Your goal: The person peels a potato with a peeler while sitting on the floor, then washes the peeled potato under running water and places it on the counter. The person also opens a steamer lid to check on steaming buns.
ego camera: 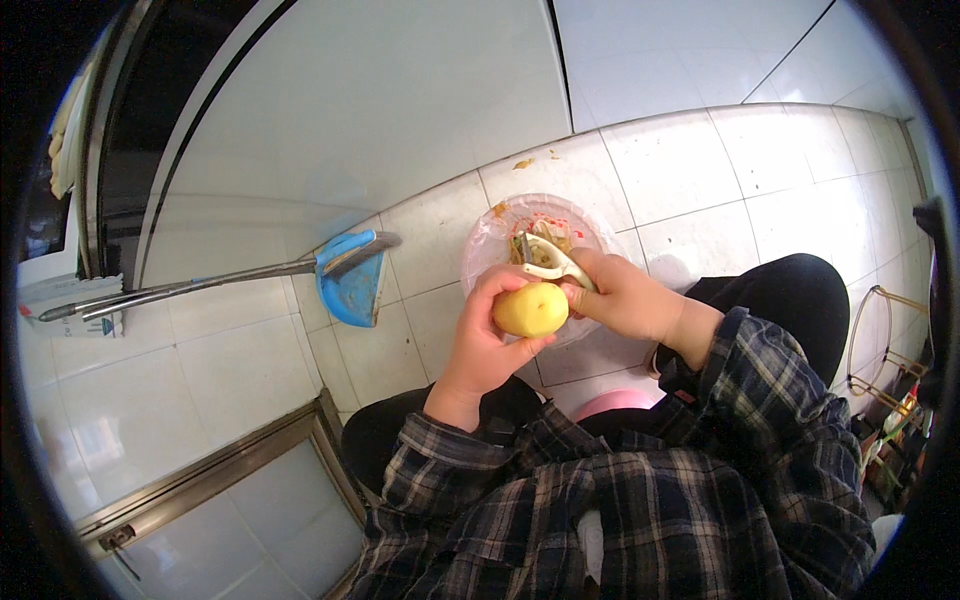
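Observation:
A peeled yellow potato (531, 310) sits in my left hand (484, 337), fingers curled over its far side and thumb along the near side. My right hand (626, 296) grips a white Y-shaped peeler (559, 264) by its handle. The peeler's metal blade points away from me, just beyond the potato. Below both hands stands a round waste bin (480, 244) lined with a clear plastic bag. Potato peelings (559, 234) lie inside it, partly hidden by the peeler and my hands.
A blue dustpan (349, 289) with a long-handled broom (225, 285) leans at the left. Peel scraps (523, 163) lie on the tiled floor (682, 172) near the white cabinet (420, 90). A pink object (615, 401) shows between my knees. A wire rack (870, 345) stands at the right.

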Available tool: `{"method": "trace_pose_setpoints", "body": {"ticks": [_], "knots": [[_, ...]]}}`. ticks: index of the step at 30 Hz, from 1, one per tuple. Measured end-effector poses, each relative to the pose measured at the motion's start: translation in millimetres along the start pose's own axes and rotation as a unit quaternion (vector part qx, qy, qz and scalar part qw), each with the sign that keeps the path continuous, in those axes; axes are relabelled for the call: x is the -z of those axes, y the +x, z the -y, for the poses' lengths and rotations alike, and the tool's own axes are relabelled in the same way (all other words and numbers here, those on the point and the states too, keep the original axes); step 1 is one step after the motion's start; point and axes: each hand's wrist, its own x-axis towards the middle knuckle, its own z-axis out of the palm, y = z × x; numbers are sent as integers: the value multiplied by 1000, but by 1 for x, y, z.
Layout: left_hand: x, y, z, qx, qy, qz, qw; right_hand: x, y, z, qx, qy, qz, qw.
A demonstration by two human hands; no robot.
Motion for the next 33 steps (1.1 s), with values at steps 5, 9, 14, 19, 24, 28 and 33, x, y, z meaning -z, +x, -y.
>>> {"method": "trace_pose_setpoints", "body": {"ticks": [5,9,14,19,24,28,33], "knots": [[-1,-2,7,-22,-8,14,1000,-5,-3,1,-5,124,46,991],[-2,-1,12,-33,34,16,999,-3,-2,-1,58,55,27,996],[-6,2,10,51,-20,14,998,-3,-2,-1,91,-15,-45,995],[-12,3,1,102,-201,-5,974,-3,-3,1,29,-53,-48,997],[-9,2,7,81,-140,-14,987,-9,-1,1,140,-105,-99,980],[-1,0,15,156,-195,-114,962,-5,0,1,149,-132,-109,974],[3,1,19,150,-263,-206,931,2,-4,3,9,-284,-164,945]]}}
